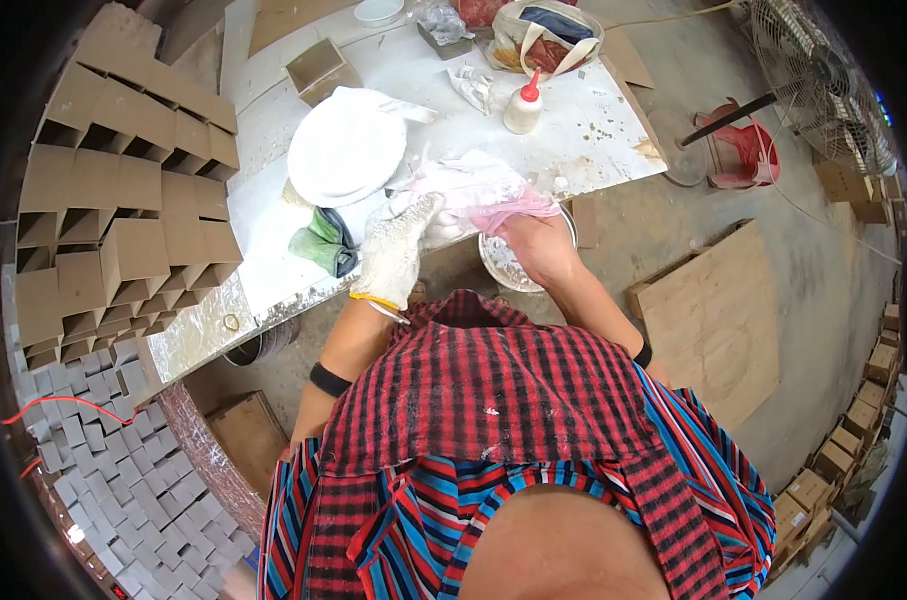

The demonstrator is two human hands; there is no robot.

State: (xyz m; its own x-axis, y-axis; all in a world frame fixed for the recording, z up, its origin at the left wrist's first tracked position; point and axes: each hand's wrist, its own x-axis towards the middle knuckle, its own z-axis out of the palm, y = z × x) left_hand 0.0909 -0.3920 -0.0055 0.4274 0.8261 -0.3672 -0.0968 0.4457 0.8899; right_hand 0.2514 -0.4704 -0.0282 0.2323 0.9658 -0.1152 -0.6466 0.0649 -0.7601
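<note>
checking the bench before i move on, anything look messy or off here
Yes: the white table is strewn with brown crumbs and smears around the glue bottle, and a crumpled rag lies loose. The left hand wears a glove; the right hand is bare.

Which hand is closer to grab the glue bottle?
Probably the right hand: it is bare and sits nearer below the glue bottle. The left hand wears a glove and is farther left.
</note>
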